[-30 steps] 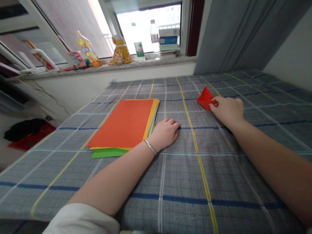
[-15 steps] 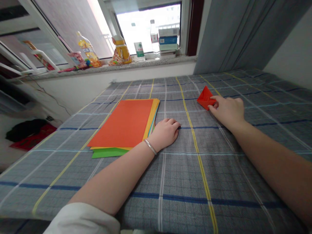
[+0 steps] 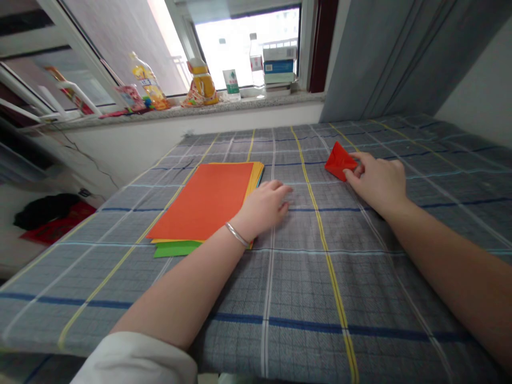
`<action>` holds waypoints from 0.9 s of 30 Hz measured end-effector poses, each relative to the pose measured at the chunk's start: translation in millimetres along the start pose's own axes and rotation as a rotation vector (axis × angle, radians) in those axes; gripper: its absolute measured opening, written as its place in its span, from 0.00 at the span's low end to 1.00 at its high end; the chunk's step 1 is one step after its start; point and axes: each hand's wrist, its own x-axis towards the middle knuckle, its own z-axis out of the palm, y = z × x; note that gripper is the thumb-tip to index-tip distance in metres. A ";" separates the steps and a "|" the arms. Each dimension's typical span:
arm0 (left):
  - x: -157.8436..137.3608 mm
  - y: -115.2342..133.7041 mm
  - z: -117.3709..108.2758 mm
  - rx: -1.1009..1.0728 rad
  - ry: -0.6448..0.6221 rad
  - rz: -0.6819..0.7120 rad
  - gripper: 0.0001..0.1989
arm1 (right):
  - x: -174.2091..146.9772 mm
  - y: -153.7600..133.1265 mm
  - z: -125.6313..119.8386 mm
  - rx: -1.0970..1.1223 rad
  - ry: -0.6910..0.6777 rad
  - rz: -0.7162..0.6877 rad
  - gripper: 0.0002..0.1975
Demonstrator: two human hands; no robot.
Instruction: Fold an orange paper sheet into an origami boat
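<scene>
On the checked cloth at the right stands a red folded paper boat [image 3: 338, 161], its pointed peak facing up. My right hand [image 3: 378, 178] grips the boat's right end between thumb and fingers, which hide that end. Left of it, my left hand [image 3: 264, 210] hovers with nothing in it, fingers loosely bent and apart. Its wrist, with a silver bangle [image 3: 237, 233], passes over the right edge of a stack of coloured paper [image 3: 204, 200]. An orange sheet lies on top, with yellow and green edges showing below.
The grey checked cloth [image 3: 304, 298] covers the bed or table. Behind it, a stone windowsill [image 3: 160, 116] holds an orange drink bottle [image 3: 150, 82], a yellow jar [image 3: 203, 85], a cup [image 3: 231, 84], a clear bottle [image 3: 256, 61] and stacked boxes [image 3: 279, 66]. A grey curtain [image 3: 372, 58] hangs at right.
My left hand has lifted off the cloth and moved slightly left, over the paper's edge, its fingers spreading. My right hand stays at the paper boat, which has barely moved.
</scene>
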 end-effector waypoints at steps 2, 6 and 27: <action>-1.4 -13.8 -15.9 0.118 0.033 -0.179 0.18 | -4.7 -11.0 -8.4 0.086 -0.019 -0.075 0.20; -10.3 -55.8 -31.9 0.315 -0.170 -0.533 0.24 | -21.2 -31.3 -10.2 0.350 -0.177 -0.348 0.17; -14.1 -85.7 -9.5 0.089 -0.544 -0.618 0.41 | -50.5 -46.8 16.3 0.415 -0.420 -0.623 0.19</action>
